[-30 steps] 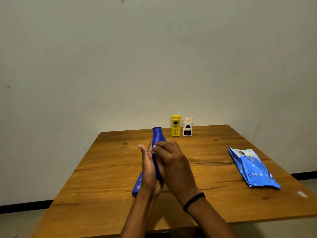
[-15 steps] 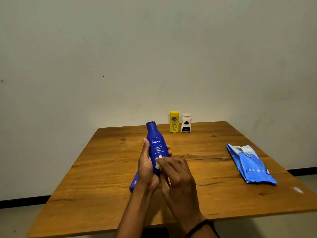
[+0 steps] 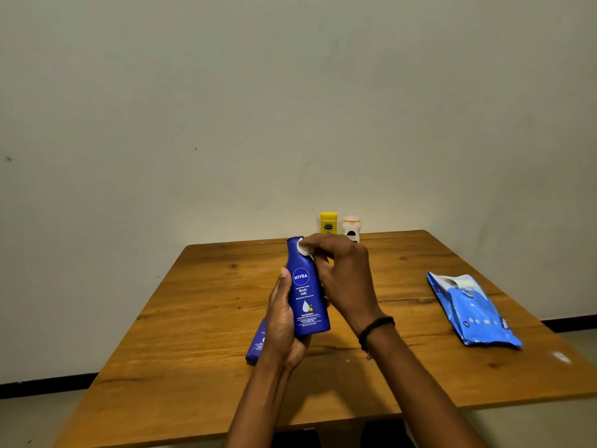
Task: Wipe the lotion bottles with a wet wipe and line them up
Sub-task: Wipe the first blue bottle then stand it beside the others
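The brown wooden worktop [image 3: 193, 334] fills the lower frame, with a light-blue plastic wipe packet [image 3: 473, 313] at its right. At centre the left hand [image 3: 282, 324] is wrapped round an upright dark-blue plastic lotion bottle [image 3: 305, 292], so wiping looks about midway. A second dark-blue bottle [image 3: 256, 342] lies flat behind that hand, probably unwiped. A small yellow bottle [image 3: 328, 223] and a small white bottle [image 3: 351, 228] stand side by side at the far edge, seemingly already lined up. The right hand [image 3: 345, 279] pinches a small white wet wipe [image 3: 303, 248] against the held bottle's cap.
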